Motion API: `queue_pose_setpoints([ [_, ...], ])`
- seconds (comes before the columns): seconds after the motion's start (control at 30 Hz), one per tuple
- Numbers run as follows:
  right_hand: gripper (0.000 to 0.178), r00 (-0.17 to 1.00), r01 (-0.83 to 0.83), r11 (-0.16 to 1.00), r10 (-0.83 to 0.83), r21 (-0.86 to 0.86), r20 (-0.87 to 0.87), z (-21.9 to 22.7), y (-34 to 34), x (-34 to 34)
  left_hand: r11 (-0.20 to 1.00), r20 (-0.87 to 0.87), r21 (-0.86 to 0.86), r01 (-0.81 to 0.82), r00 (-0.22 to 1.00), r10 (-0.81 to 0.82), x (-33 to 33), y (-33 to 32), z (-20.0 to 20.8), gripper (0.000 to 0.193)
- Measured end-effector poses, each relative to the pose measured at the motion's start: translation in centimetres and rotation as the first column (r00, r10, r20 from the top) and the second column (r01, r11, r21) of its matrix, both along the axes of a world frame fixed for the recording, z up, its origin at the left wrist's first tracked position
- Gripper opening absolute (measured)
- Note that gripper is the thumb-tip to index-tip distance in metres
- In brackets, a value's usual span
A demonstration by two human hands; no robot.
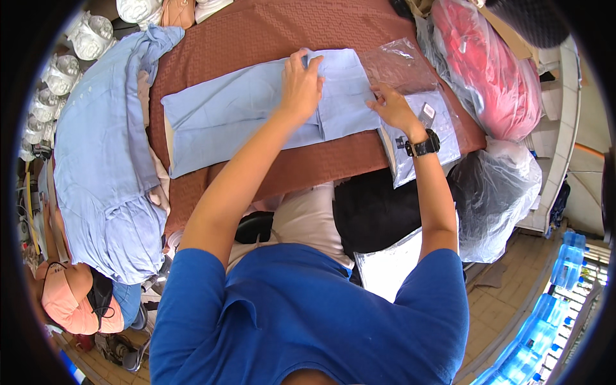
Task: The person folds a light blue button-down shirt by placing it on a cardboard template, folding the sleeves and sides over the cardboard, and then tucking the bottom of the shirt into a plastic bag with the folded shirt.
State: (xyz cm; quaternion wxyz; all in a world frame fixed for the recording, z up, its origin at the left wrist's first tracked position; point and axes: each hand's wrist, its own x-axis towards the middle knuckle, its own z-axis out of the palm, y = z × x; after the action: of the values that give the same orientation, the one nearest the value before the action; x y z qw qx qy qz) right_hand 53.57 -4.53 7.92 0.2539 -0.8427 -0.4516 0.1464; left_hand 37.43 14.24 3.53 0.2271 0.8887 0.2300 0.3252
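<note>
A light blue garment (224, 115), folded into a long flat strip, lies across the brown patterned tablecloth (269, 29). My left hand (301, 86) rests on its upper middle, fingers bent and spread apart over a crease. At the strip's right end, my right hand (393, 109) touches the edge with thumb and fingertips apart; a black watch (423, 144) is on that wrist. Under and beside the right forearm lies a folded light blue garment in a clear bag (443, 109) with a dark tag (427, 115). A clear plastic sleeve (398, 64) spreads above it.
Loose light blue fabric (106, 154) is heaped at the left. Red fabric in clear plastic (484, 70) lies at the far right, above a clear bag of dark contents (494, 199). Another person (80, 298) is at the lower left. Blue water bottles (536, 330) stand lower right.
</note>
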Motion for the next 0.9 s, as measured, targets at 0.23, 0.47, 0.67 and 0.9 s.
queue_pose_setpoints([
  [0.23, 0.051, 0.96, -0.071, 0.997, 0.07, -0.007, 0.27, -2.6, -1.6, -2.0, 0.97, -0.225, 0.217, 0.109, 0.972, -0.059, -0.7, -3.8, -1.0, 0.065],
  [0.47, 0.052, 0.999, 0.037, 0.999, -0.037, 0.027, 0.027, -0.1, -0.9, -1.4, 0.977, -0.335, 0.145, 0.158, 0.937, -0.102, -0.5, -2.1, -1.2, 0.071],
  [0.67, 0.054, 0.99, 0.133, 0.987, -0.137, -0.088, -0.029, -0.2, -0.8, -1.2, 0.963, -0.287, 0.255, 0.091, 0.958, -0.015, -0.1, -2.0, -0.5, 0.069],
  [0.9, 0.05, 0.967, 0.249, 0.968, -0.247, -0.025, 0.06, -0.9, 1.8, -0.5, 0.968, -0.261, 0.224, 0.114, 0.964, -0.053, -0.9, -1.3, -2.1, 0.065],
])
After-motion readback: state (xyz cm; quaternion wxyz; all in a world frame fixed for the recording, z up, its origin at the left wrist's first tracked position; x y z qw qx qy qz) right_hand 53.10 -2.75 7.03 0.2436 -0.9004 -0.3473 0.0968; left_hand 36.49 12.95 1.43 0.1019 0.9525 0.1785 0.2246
